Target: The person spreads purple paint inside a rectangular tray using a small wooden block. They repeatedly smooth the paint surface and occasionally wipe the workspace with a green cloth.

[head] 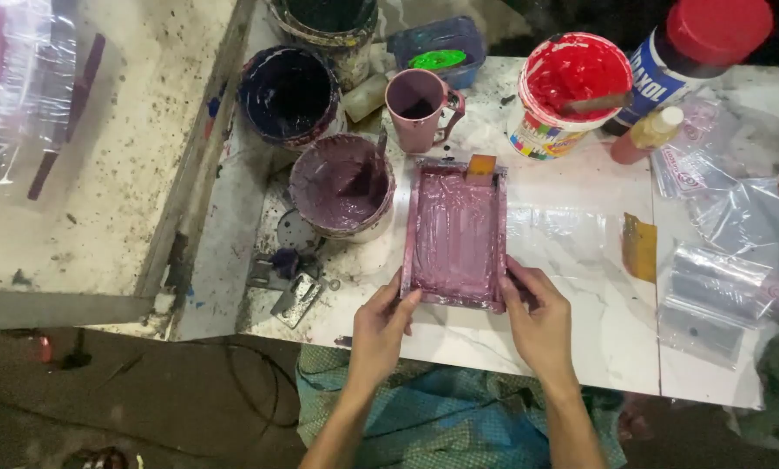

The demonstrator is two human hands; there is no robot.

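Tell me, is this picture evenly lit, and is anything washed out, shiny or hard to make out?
Head view: light falls on the white table, while the floor below and the top right corner sink into dark. Glare streaks the clear plastic bags and the wet mauve paint in the rectangular frame. The left hand and right hand, gripping the frame's near corners, look sharp. Table edges bow slightly, as from a wide lens.

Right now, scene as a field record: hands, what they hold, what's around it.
left hand: grips near left corner of purple paint tray
right hand: grips near right corner of the same tray
tray: rectangular, coated in purple paint, flat on white marble table
left of tray: purple paint bucket
behind tray: pink mug, red paint tub
far left: dark blue bucket
right: clear plastic bags
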